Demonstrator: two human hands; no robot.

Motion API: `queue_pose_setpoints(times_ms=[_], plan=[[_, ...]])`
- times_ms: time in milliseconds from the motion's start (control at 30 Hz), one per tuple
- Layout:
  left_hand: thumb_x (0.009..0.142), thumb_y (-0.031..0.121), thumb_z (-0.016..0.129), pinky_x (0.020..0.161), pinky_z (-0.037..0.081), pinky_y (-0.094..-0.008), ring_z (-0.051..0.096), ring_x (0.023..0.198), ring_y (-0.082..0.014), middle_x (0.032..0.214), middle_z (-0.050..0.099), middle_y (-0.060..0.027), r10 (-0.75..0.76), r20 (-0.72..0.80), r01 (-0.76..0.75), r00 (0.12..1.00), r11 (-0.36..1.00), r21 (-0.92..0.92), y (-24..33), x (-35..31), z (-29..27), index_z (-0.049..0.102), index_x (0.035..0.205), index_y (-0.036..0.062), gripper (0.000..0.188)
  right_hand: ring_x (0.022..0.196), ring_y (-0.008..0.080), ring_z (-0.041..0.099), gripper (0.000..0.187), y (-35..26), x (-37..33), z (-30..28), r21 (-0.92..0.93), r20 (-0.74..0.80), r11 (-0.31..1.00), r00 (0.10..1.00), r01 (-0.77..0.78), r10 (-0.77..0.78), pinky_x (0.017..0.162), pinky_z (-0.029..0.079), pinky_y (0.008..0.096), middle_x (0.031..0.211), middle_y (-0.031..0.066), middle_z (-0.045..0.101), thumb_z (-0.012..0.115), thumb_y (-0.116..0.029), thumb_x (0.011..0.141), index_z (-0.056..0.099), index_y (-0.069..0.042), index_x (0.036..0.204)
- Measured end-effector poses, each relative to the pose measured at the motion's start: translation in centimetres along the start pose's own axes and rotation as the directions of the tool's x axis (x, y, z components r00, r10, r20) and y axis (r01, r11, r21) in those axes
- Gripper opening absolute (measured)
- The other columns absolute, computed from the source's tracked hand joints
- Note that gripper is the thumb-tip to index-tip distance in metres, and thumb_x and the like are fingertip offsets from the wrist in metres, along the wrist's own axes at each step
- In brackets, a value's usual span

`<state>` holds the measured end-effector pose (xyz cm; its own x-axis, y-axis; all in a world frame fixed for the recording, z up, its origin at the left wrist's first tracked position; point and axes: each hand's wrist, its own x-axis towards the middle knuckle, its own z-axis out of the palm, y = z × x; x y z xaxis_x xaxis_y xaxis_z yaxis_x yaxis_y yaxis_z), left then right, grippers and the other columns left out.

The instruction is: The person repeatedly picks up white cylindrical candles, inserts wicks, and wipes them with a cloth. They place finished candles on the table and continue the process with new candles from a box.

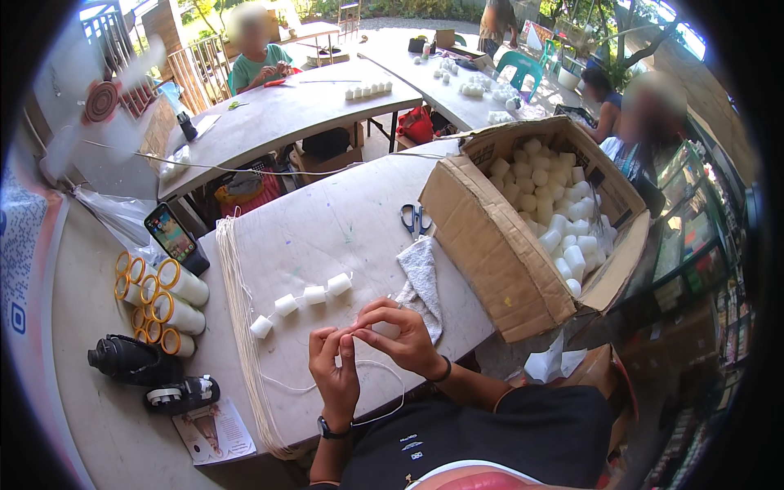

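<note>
My left hand (333, 374) and my right hand (402, 333) meet over the table, with thumbs and fingers pinched tip to tip. Between them they hold what appears to be a thin white cord (377, 364), mostly hidden by the fingertips; it loops across the tabletop below. A white cylinder (386, 330) shows partly behind my right fingers. Just beyond my hands, several white cylinders (314, 295) lie in a spaced row, joined by cord. Beside my right hand is a crumpled white towel (418, 273).
Long white strands (242, 327) hang over the table's left side. Scissors (416, 219) lie near a cardboard box (494, 245) of white cylinders. At left stand a phone (170, 233), gold-rimmed white tubes (184, 286) and a black bottle (126, 359). A blurred fan (101, 102) stands far left; people sit farther off.
</note>
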<state>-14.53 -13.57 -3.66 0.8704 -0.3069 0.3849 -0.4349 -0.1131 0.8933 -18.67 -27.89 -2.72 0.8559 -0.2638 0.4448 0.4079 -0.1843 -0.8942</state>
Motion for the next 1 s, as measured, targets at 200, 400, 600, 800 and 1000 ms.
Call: queue_pose_setpoints(times_ms=[200,400,600,800,1000], plan=[[0.096,0.016,0.062,0.067,0.044,-0.0267,0.055,0.081,-0.0143,0.091,0.056,-0.0068,-0.052,-0.003,0.051,0.999,0.992,-0.113,0.2,0.3,0.6,0.068,0.097,0.0024,0.015,0.095,0.0175,0.062,0.014,-0.2,-0.1,-0.2,0.019,-0.031,0.999,0.999,-0.039,0.040,0.086,0.048,0.0289,0.099,0.0098,0.065,0.072,-0.006,0.087,0.068,0.000,0.098],[0.093,0.011,0.066,0.065,0.043,-0.0224,0.054,0.078,-0.0088,0.092,0.057,-0.0039,-0.075,-0.030,0.066,0.997,0.972,-0.227,0.2,0.4,1.3,0.065,0.096,0.0033,0.008,0.093,0.0173,0.062,0.013,0.6,-0.2,-0.7,-0.022,0.003,0.999,1.000,0.024,-0.023,0.085,0.050,0.0286,0.099,0.0098,0.063,0.068,-0.009,0.090,0.063,0.001,0.097],[0.093,0.009,0.065,0.059,0.038,-0.0202,0.046,0.070,-0.0044,0.089,0.057,-0.0018,-0.179,-0.041,0.165,0.983,0.960,-0.228,0.5,0.2,0.7,0.063,0.096,0.0017,0.008,0.108,0.0196,0.057,0.045,0.3,0.1,-0.1,0.708,0.011,0.652,0.928,-0.271,0.374,0.098,0.050,0.0411,0.110,0.0073,0.053,0.062,-0.004,0.091,0.039,-0.004,0.131],[0.088,0.008,0.070,0.058,0.039,-0.0244,0.047,0.064,-0.0096,0.085,0.062,-0.0034,-0.018,-0.170,0.006,0.985,0.997,-0.072,1.3,0.9,0.5,0.067,0.095,0.0047,0.008,0.131,0.0344,0.048,0.042,-0.5,1.8,0.2,0.887,0.087,0.393,0.922,-0.244,0.378,0.111,0.041,0.0501,0.124,0.0171,0.054,0.044,-0.027,0.104,0.033,-0.001,0.136],[0.081,0.004,0.077,0.058,0.046,-0.0260,0.060,0.072,-0.0146,0.087,0.066,-0.0067,0.255,-0.223,-0.236,0.941,0.966,0.108,3.8,1.1,0.2,0.070,0.095,0.0042,0.015,0.139,0.0368,0.038,0.045,-1.8,1.2,1.6,0.923,0.088,0.330,0.943,-0.198,0.320,0.111,0.041,0.0493,0.122,0.0133,0.061,0.035,-0.037,0.106,0.040,-0.004,0.136]])
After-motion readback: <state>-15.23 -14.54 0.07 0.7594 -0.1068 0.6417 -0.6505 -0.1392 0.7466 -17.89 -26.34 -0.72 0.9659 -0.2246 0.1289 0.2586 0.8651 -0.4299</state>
